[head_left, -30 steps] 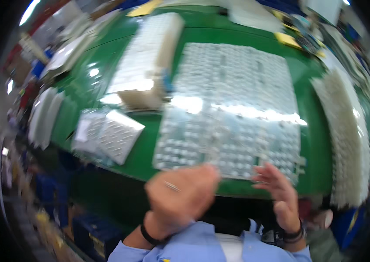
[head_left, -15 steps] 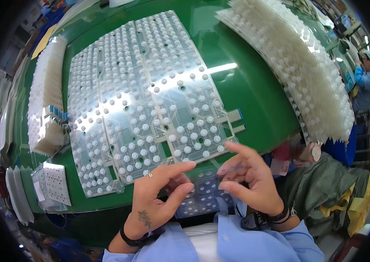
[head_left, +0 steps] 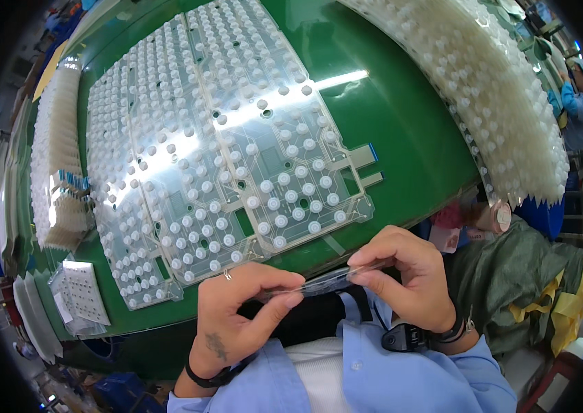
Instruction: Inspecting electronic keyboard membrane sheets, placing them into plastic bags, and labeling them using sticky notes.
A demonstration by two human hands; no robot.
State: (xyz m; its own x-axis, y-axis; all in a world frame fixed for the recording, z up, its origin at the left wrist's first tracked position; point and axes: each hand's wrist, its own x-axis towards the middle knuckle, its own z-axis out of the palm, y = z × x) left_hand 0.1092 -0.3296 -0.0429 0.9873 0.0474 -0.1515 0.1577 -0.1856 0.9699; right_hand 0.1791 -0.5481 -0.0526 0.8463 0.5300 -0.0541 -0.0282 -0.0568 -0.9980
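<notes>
Between my hands is a thin clear plastic sheet point(head_left: 327, 282), tilted so that it shows almost edge-on above my lap. My left hand point(head_left: 242, 306) pinches its left end between thumb and forefinger. At the other end, my right hand point(head_left: 412, 275) grips it the same way. Just beyond my fingers, clear membrane sheets point(head_left: 253, 224) with printed traces and rows of white rubber domes lie side by side. Two short connector tails point(head_left: 363, 157), one tipped blue, stick out on their right side.
Stacks of domed sheets stand on the green table point(head_left: 401, 131): a left stack point(head_left: 57, 158) and a larger right stack point(head_left: 470, 89). A small bagged dotted sheet point(head_left: 83, 292) lies at the left edge. Right of me are a dark green sack point(head_left: 511, 282) and a co-worker point(head_left: 577, 110).
The clear sheet has turned from its dotted face towards edge-on. My thumbs and forefingers now pinch its ends. The table things sit slightly further left and higher in view.
</notes>
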